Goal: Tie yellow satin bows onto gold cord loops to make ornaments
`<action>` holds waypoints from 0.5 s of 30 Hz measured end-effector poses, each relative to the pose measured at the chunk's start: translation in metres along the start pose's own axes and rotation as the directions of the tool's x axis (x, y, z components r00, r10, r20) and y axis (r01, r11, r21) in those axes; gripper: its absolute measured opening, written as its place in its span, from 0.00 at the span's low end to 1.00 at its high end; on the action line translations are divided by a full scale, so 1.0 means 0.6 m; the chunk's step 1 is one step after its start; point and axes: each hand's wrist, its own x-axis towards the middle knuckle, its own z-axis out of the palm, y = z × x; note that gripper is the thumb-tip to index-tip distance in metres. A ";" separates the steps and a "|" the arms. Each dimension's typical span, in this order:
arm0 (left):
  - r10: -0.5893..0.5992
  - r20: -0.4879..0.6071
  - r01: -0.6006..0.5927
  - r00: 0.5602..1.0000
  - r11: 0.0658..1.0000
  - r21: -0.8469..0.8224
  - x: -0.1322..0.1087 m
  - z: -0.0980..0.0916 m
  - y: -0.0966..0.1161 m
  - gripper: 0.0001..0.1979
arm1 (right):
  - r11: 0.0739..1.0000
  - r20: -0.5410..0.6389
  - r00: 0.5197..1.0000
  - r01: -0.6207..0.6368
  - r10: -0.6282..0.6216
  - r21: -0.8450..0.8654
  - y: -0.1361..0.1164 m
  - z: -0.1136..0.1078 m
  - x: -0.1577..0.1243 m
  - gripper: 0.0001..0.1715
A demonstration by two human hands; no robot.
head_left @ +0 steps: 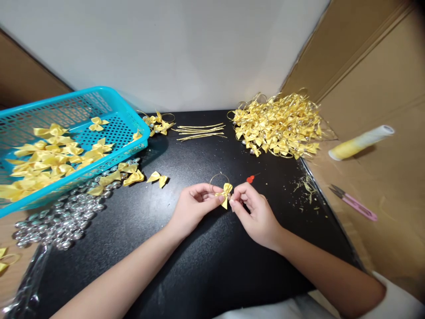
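Observation:
Over the middle of the black table my left hand [199,201] pinches a yellow ribbon bow [226,195] between thumb and fingers. A thin gold cord loop [219,175] rises behind the bow. Close against the bow's right side, my right hand [252,210] has its thumb and fingertips pressed together. What those fingertips grip is too small to make out. A red object with a thin needle-like tip [250,179] lies just behind my right hand. To the left of my hands rests a loose yellow bow [158,179].
A turquoise basket [128,110] of yellow bows stands left, with silver beads [63,217] beside it. Gold cords [201,130] lie at the back. Right are a heap of finished bow loops [279,126], a thread spool [360,142], pink thread snips [357,204] and scraps [308,188].

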 end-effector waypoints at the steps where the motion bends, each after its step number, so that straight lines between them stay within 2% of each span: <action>1: 0.011 0.003 -0.011 1.000 1.000 0.004 0.000 0.000 0.000 0.11 | 1.000 -0.008 1.000 -0.002 0.002 0.002 0.001 0.001 0.000 0.04; 8: 0.071 0.016 -0.071 0.997 0.997 -0.009 0.002 -0.003 -0.003 0.11 | 0.998 -0.048 0.998 -0.037 0.039 0.054 0.009 0.009 -0.003 0.05; 15: 0.088 -0.007 -0.088 0.996 0.996 0.006 0.002 -0.005 -0.010 0.11 | 0.980 -0.069 0.996 -0.045 0.060 0.193 0.021 0.019 -0.006 0.06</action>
